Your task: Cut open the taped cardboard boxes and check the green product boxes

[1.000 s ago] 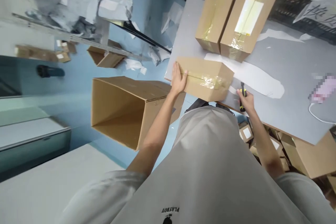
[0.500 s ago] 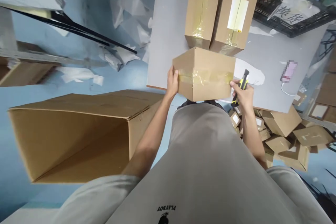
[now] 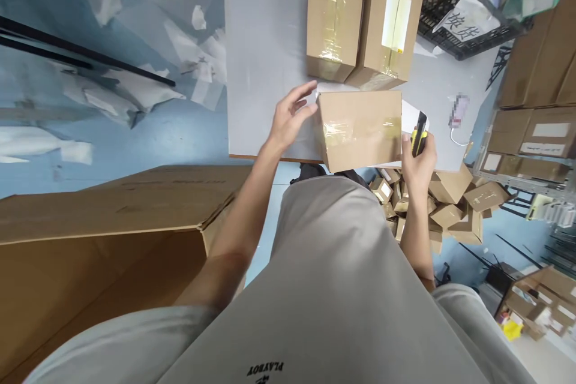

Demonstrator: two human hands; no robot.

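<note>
A taped cardboard box (image 3: 362, 132) rests at the near edge of the grey table (image 3: 265, 72), right in front of my body. My left hand (image 3: 290, 117) is beside its upper left corner, fingers spread and curved; whether a fingertip touches the cardboard I cannot tell. In my right hand (image 3: 418, 159) is a black and yellow utility knife (image 3: 419, 135), pointing away from me. That hand is at the box's right side, its thumb close to the cardboard. Any blade on the knife is too small to make out.
Two taped boxes, one plain (image 3: 335, 12) and one labelled (image 3: 391, 18), stand farther back. A black crate (image 3: 450, 6) is at the back right. A large open carton (image 3: 126, 198) sits at lower left. Several small boxes (image 3: 450, 204) lie piled on the floor at right.
My left hand has come off the box's left side and opened, moving up and left. The box has turned slightly, showing less of its left face. My view has shifted right.
</note>
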